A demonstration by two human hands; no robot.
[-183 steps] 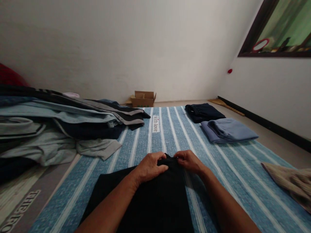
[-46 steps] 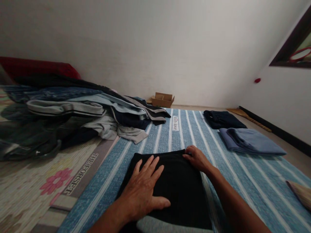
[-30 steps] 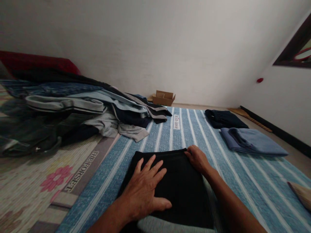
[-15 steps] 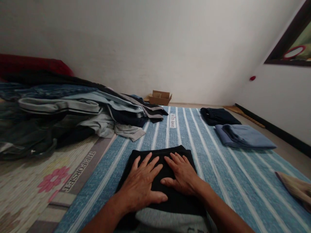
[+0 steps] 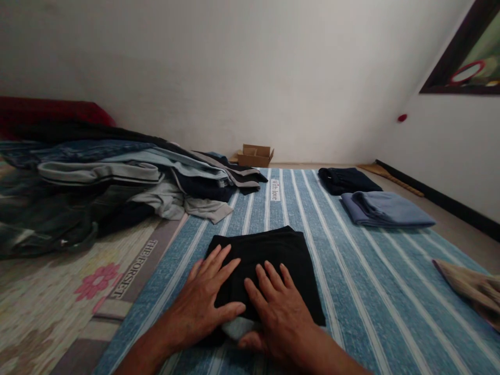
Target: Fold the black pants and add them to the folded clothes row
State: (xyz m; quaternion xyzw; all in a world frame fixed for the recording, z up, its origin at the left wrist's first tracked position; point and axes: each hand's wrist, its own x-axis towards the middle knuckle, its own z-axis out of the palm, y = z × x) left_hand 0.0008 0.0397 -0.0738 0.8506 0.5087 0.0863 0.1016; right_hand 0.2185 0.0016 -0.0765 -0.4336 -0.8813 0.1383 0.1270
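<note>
A black garment (image 5: pixel 269 245), folded into a flat rectangle, lies on the blue striped sheet (image 5: pixel 351 297) in front of me. My left hand (image 5: pixel 207 291) rests on its left side with the fingers spread. On its lower right part lies my right hand (image 5: pixel 277 302), fingers also apart and its thumb pointing left near the front edge. A bit of grey cloth (image 5: pixel 239 328) shows between my hands at the front of the black garment, largely covered by the right hand.
A heap of loose clothes (image 5: pixel 156 177) spreads over the left. Right of centre lie a folded dark garment (image 5: pixel 347 180) and a folded blue-grey garment (image 5: pixel 390 209). Beige cloth (image 5: pixel 469 286) sits at the right edge. A cardboard box (image 5: pixel 254 155) stands by the wall.
My right hand has slid toward me and to the left, over the grey cloth. The left hand has shifted slightly left. Less grey cloth shows now.
</note>
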